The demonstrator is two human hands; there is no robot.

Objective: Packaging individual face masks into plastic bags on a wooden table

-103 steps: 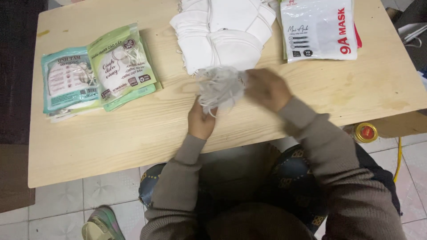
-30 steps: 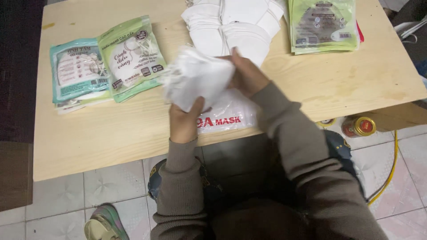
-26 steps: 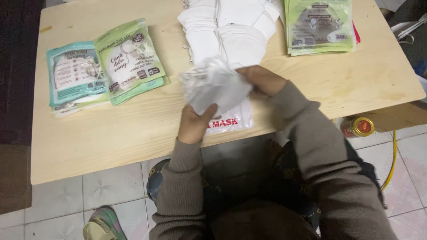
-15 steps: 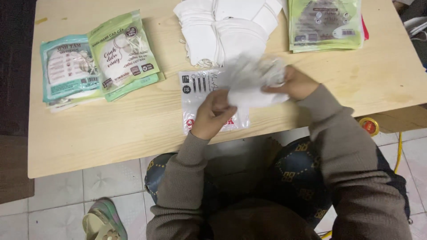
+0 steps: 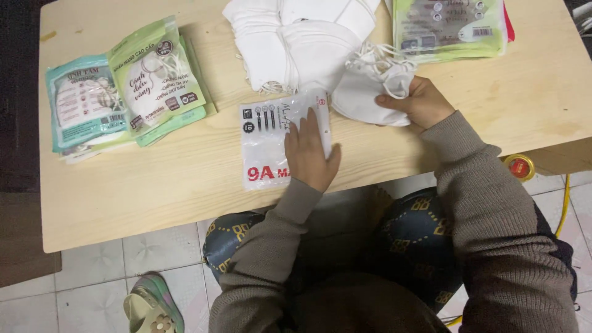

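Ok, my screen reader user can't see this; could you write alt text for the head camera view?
A seated person presses the left hand flat on a clear plastic mask bag on a wooden table, while the right hand grips a white face mask. A pile of white masks lies behind, with green and teal mask packets at left.

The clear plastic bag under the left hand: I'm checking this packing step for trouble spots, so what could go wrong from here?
The left hand only presses the clear plastic bag flat, and the bag lies near the table edge, so it may slide off. The right hand grips the white masks with their ear loops hanging loose; these could snag on the mask stack beside them.
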